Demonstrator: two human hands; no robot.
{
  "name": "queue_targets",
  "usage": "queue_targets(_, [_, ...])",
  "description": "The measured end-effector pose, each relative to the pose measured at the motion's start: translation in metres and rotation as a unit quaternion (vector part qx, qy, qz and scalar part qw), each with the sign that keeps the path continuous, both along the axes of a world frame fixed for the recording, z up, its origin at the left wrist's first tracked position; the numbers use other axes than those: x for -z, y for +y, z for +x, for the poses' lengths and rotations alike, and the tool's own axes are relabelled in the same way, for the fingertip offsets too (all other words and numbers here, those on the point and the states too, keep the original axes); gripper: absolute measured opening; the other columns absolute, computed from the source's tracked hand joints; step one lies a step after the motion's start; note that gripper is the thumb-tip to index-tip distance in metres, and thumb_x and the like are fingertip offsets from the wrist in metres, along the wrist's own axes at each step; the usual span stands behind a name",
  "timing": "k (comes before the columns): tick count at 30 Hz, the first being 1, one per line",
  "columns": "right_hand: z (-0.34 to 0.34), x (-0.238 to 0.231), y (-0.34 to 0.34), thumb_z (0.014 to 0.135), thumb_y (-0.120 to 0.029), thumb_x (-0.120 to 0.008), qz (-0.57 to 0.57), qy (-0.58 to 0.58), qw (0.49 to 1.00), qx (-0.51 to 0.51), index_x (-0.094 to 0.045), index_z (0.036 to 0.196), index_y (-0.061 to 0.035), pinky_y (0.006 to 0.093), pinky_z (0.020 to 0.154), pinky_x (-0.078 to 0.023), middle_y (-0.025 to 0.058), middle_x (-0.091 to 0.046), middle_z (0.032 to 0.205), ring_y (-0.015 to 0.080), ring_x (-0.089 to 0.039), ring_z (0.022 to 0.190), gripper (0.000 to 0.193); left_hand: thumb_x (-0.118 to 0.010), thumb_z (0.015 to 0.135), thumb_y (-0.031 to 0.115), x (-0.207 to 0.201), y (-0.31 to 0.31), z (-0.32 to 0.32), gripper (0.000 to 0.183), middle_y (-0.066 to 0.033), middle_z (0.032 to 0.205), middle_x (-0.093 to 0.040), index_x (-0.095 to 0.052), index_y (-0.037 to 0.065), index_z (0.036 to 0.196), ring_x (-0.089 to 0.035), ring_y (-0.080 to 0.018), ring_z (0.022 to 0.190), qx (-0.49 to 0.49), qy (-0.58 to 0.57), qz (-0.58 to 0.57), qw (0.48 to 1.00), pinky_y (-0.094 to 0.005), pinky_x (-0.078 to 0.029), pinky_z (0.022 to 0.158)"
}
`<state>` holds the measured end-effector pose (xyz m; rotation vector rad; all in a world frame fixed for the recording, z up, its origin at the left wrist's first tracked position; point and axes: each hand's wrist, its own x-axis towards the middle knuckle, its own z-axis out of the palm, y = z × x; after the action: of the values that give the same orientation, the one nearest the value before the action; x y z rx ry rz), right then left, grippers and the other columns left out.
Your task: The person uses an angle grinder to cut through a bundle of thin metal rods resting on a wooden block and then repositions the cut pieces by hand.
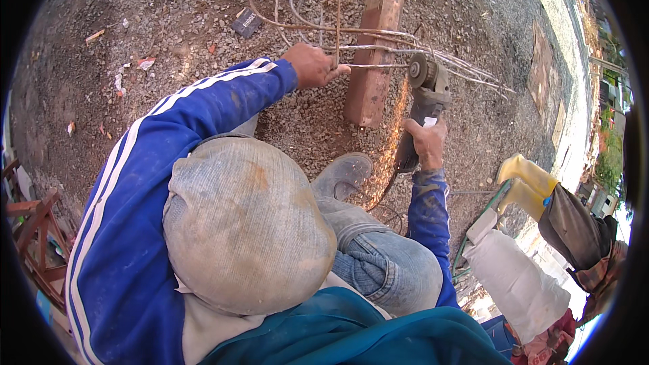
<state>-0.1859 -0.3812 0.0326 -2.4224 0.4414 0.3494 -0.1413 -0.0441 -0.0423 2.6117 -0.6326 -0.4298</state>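
My left hand (312,65) is closed around one end of a thin metal rod (378,65), which lies across a reddish wooden beam (368,105). My right hand (428,142) grips the body of an angle grinder (430,98), its disc at the rod's other end, just right of the beam. A stream of orange sparks (391,155) sprays from the disc down toward my grey boot (348,172). Beside my left fingers stands a short rusty rod (338,23). Several long bent rods (460,64) cross the beam just beyond.
Gravel ground (182,34) spreads around, with a dark block (246,22) at the far left of the beam. The grinder's cord trails by my boot. At the right are a person's yellow boots (524,179) and a white sack (514,277). Reddish frames (40,236) stand at the left.
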Motion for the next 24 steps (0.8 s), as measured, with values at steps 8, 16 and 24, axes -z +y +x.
queue_targets(8, [-0.009, -0.01, 0.009, 0.061, -0.03, -0.082, -0.014, 0.019, 1.0, -0.01, -0.062, 0.107, 0.0031, 0.0409, 0.078, -0.053, 0.0145, -0.068, 0.094, 0.0283, -0.065, 0.082, 0.061, -0.034, 0.102, 0.062, 0.008, -0.002, -0.001, 0.061, -0.0185, 0.068, -0.067, -0.069, 0.012, 0.092, -0.069, -0.0377, 0.067, -0.001, 0.004, -0.013, 1.0, -0.0505, -0.053, 0.06])
queue_targets(16, [-0.063, 0.012, -0.014, 0.064, -0.021, -0.085, 0.107, 0.049, 0.99, 0.08, -0.062, 0.104, 0.0014, 0.0331, 0.068, -0.054, 0.0096, -0.068, 0.09, 0.0184, -0.065, 0.075, 0.052, -0.044, 0.1, 0.061, 0.019, 0.017, -0.025, 0.058, -0.0148, 0.065, -0.066, -0.068, 0.01, 0.086, -0.067, -0.0372, 0.063, -0.041, -0.043, -0.089, 0.994, -0.0497, -0.051, 0.06])
queue_targets(24, [-0.021, -0.02, -0.004, 0.065, -0.019, -0.084, 0.161, 0.02, 0.984, 0.07, -0.063, 0.098, 0.0004, 0.0322, 0.064, -0.054, 0.0083, -0.069, 0.084, 0.0167, -0.065, 0.069, 0.043, -0.058, 0.092, 0.06, -0.009, 0.043, -0.045, 0.056, -0.0132, 0.092, -0.057, -0.066, 0.005, 0.092, -0.059, -0.0343, 0.089, -0.028, -0.156, -0.188, 0.969, -0.0455, -0.049, 0.078])
